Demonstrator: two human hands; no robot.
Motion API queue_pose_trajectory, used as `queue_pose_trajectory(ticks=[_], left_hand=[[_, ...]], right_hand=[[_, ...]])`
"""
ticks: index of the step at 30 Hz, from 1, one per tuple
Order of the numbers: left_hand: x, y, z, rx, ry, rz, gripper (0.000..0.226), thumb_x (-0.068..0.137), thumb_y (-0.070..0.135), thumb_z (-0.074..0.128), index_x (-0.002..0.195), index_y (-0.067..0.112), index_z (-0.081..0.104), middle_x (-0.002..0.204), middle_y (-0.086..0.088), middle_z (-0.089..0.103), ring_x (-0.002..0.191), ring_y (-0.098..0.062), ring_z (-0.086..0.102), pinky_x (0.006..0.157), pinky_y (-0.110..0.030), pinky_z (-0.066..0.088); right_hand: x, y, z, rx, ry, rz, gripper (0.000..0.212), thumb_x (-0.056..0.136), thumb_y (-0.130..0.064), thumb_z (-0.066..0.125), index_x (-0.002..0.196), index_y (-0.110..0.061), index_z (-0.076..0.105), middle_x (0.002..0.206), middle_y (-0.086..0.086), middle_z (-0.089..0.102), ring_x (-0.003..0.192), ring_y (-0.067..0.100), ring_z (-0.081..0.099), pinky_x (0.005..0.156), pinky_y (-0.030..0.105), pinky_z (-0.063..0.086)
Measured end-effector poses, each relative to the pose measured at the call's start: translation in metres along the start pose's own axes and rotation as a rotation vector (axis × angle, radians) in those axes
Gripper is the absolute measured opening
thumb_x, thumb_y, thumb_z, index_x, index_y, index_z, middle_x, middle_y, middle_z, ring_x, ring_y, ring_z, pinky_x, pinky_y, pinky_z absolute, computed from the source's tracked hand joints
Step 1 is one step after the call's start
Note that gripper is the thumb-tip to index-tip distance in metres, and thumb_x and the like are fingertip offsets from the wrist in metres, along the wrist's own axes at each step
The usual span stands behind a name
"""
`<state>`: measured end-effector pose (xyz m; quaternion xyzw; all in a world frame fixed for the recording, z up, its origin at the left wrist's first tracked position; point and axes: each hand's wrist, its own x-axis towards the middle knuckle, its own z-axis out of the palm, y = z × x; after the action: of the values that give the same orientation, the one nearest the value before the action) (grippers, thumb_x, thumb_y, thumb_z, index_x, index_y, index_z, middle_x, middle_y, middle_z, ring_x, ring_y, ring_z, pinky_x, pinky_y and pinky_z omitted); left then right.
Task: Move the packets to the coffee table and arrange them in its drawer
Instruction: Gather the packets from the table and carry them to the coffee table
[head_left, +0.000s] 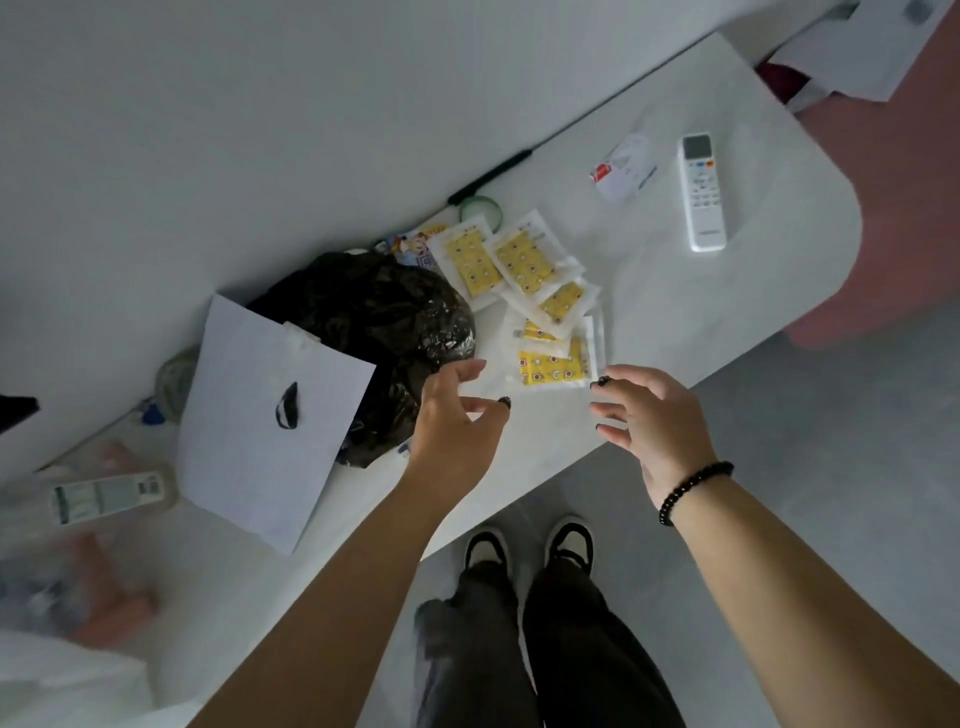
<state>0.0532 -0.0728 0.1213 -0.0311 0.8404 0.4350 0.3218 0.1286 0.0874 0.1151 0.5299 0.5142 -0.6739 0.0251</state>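
Observation:
Several clear packets with yellow printed inserts (524, 260) lie in a loose, overlapping pile on a white table (727, 291). The nearest packet (553, 364) lies closest to the table's front edge. My left hand (452, 421) hovers just left of and below that packet, fingers relaxed and holding nothing. My right hand (649, 421), with a dark bead bracelet on its wrist, hovers just right of the same packet, fingers spread and holding nothing. Neither hand touches a packet.
A crumpled black plastic bag (374, 322) sits left of the pile, partly under a white sheet of paper (265, 415). A white remote (701, 192), a small card packet (623, 166), a tape roll (480, 208) and a black pen (491, 175) lie further back. Bottles clutter the left.

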Motion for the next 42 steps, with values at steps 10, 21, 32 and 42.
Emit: queue_pose_trajectory(ticks=[10, 21, 32, 42], left_hand=[[0.094, 0.006, 0.072, 0.209, -0.003, 0.153, 0.071, 0.081, 0.010, 0.060, 0.142, 0.019, 0.024, 0.139, -0.004, 0.026, 0.126, -0.020, 0.038, 0.100, -0.037, 0.041], [0.159, -0.012, 0.086, 0.733, -0.266, 0.363, 0.074, 0.095, 0.020, 0.045, 0.152, 0.021, -0.002, 0.160, 0.002, -0.010, 0.147, -0.015, -0.009, 0.118, -0.043, 0.017], [0.176, -0.039, 0.094, 0.907, -0.319, 0.484, 0.072, 0.096, 0.019, 0.046, 0.151, 0.013, 0.000, 0.159, -0.006, -0.011, 0.147, -0.022, -0.006, 0.118, -0.041, 0.018], [0.171, -0.046, 0.083, 0.986, -0.443, 0.509, 0.074, 0.098, 0.023, 0.035, 0.148, 0.011, -0.018, 0.157, -0.002, -0.021, 0.144, -0.014, -0.020, 0.120, -0.042, 0.002]], right_hand=[[0.109, -0.003, -0.007, -0.183, 0.093, 0.129, 0.054, 0.080, -0.036, 0.068, 0.126, -0.015, 0.050, 0.104, -0.003, 0.057, 0.105, 0.017, 0.056, 0.097, 0.043, 0.049], [0.163, 0.009, 0.015, -0.375, 0.232, 0.026, 0.053, 0.086, -0.031, 0.062, 0.131, -0.013, 0.044, 0.122, 0.005, 0.051, 0.101, 0.014, 0.051, 0.082, 0.023, 0.036], [0.191, 0.005, 0.031, -0.268, 0.027, 0.182, 0.042, 0.079, -0.046, 0.067, 0.070, -0.013, 0.041, 0.062, 0.002, 0.034, 0.055, 0.018, 0.034, 0.054, 0.026, 0.029], [0.202, -0.014, 0.046, -0.277, -0.013, 0.161, 0.047, 0.087, -0.051, 0.056, 0.072, -0.011, 0.037, 0.065, -0.001, 0.031, 0.059, 0.015, 0.032, 0.054, 0.024, 0.028]])
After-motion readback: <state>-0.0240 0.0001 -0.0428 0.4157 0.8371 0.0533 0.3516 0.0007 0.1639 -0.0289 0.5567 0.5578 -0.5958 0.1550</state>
